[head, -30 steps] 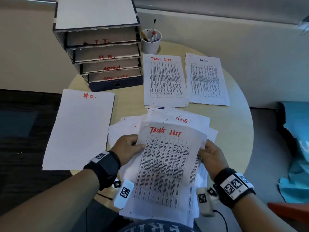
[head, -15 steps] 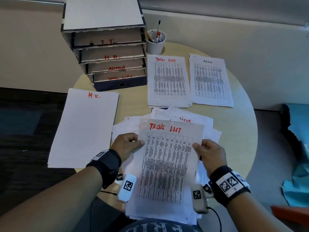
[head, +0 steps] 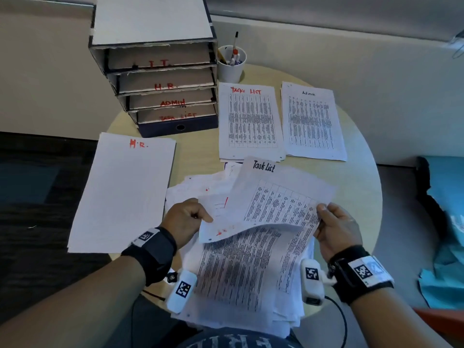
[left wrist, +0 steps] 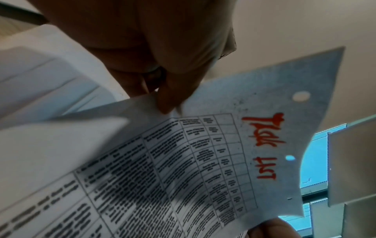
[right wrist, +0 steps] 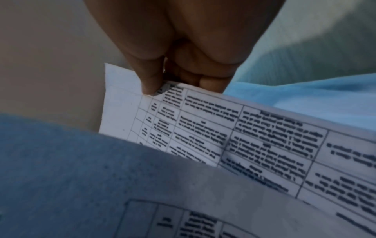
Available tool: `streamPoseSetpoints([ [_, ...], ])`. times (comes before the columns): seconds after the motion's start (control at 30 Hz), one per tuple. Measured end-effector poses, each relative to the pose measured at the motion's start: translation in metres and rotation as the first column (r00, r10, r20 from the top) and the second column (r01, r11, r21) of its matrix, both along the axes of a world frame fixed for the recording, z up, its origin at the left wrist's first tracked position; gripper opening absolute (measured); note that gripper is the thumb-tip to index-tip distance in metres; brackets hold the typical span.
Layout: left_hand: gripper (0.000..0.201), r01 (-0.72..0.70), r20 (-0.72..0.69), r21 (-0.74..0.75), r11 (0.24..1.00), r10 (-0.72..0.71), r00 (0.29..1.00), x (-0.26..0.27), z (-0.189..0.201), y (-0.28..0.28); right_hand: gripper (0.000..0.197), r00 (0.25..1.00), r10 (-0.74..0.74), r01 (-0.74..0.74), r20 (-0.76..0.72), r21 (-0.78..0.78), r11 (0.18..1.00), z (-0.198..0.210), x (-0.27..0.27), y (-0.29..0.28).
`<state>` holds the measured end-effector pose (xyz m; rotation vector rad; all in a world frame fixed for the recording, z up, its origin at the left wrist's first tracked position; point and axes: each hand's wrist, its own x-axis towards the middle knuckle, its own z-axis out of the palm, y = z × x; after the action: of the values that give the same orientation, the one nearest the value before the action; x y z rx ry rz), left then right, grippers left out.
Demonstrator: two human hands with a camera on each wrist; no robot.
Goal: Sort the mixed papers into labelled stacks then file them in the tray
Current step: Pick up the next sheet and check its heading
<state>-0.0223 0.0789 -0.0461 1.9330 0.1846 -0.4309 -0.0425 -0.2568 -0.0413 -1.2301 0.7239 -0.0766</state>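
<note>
Both hands grip paper above the loose pile (head: 241, 280) at the near edge of the round table (head: 356, 187): the left hand (head: 184, 219) pinches a sheet (head: 216, 222) with red "Task List" lettering, face down, and the right hand (head: 337, 227) pinches a printed "Task List" sheet (head: 278, 197) by its edge, lifted and tilted. Beyond lie three sorted stacks, H.R. (head: 123, 194), Task List (head: 248, 121) and Admin (head: 312, 121), with the labelled tray (head: 160, 84) and a pen cup (head: 231, 64) at the far side.

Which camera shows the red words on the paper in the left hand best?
The left wrist view: red "Task List" on the held sheet reads clearly. The head view shows only its back with faint red bleed-through. The right wrist view misses the words.
</note>
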Motion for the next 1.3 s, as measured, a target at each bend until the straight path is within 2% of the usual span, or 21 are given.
streamPoseSetpoints([
  [0.07, 0.042, 0.006, 0.008, -0.017, 1.000, -0.006, 1.000, -0.001, 0.000, -0.001, 0.030, 1.000, 0.001, 0.000, 0.022, -0.026, 1.000, 0.002, 0.001, -0.002],
  [0.17, 0.043, -0.006, 0.022, -0.040, 0.999, 0.006, 1.000, -0.002, -0.006, -0.001, 0.035, 0.998, 0.035, -0.035, 0.052, 0.014, 0.999, 0.008, -0.004, -0.004],
  [0.2, 0.042, -0.004, 0.029, -0.046, 0.999, 0.006, 1.000, -0.003, -0.007, -0.001, 0.035, 0.997, 0.057, -0.058, 0.055, 0.029, 0.998, 0.011, -0.007, -0.003],
  [0.27, 0.038, 0.004, 0.032, -0.053, 0.999, -0.003, 0.999, -0.005, -0.009, 0.000, 0.021, 0.990, 0.131, -0.133, 0.057, 0.038, 0.990, 0.015, -0.013, 0.000],
  [0.33, 0.035, 0.002, 0.017, -0.074, 0.997, -0.001, 1.000, -0.006, -0.011, 0.002, 0.020, 0.982, 0.190, -0.190, 0.010, 0.018, 0.982, 0.012, -0.018, -0.001],
  [0.5, 0.045, 0.014, -0.054, -0.134, 0.991, -0.021, 0.998, -0.008, -0.012, 0.002, 0.033, 0.965, 0.237, -0.245, -0.112, -0.057, 0.968, 0.000, -0.023, 0.002],
  [0.57, 0.043, 0.025, -0.069, -0.101, 0.995, -0.032, 0.997, -0.006, -0.018, 0.004, 0.033, 0.966, 0.187, -0.206, -0.177, -0.094, 0.974, -0.006, -0.023, 0.006],
  [0.67, 0.043, 0.071, -0.056, -0.012, 0.997, -0.071, 0.996, -0.004, -0.021, 0.001, 0.030, 0.946, 0.097, -0.185, -0.310, -0.271, 0.945, -0.019, -0.018, 0.008],
  [0.8, 0.026, 0.066, -0.041, -0.015, 0.998, -0.066, 0.997, -0.002, -0.018, -0.006, 0.025, 0.922, 0.116, -0.241, -0.369, -0.312, 0.919, -0.030, -0.014, 0.012],
  [0.97, 0.017, 0.060, 0.029, 0.086, 0.994, -0.063, 0.998, -0.003, -0.023, -0.003, 0.031, 0.933, 0.191, -0.265, -0.306, -0.223, 0.938, -0.025, -0.015, 0.014],
  [1.03, 0.005, 0.041, 0.104, 0.109, 0.993, -0.052, 0.993, -0.004, -0.022, -0.002, 0.026, 0.940, 0.220, -0.266, -0.261, -0.156, 0.951, -0.022, -0.018, 0.014],
  [1.07, 0.007, 0.028, 0.143, 0.102, 0.994, -0.042, 0.989, -0.006, -0.022, -0.002, 0.024, 0.942, 0.234, -0.269, -0.239, -0.124, 0.955, -0.019, -0.019, 0.014],
  [1.17, 0.016, 0.053, 0.144, 0.016, 0.998, -0.054, 0.988, -0.006, -0.009, -0.007, 0.020, 0.952, 0.265, -0.270, -0.151, -0.009, 0.963, -0.009, -0.017, 0.017],
  [1.3, 0.021, 0.092, 0.026, -0.131, 0.987, -0.089, 0.996, -0.001, 0.012, -0.017, 0.027, 0.946, 0.322, -0.321, -0.044, 0.033, 0.947, 0.011, -0.008, 0.024],
])
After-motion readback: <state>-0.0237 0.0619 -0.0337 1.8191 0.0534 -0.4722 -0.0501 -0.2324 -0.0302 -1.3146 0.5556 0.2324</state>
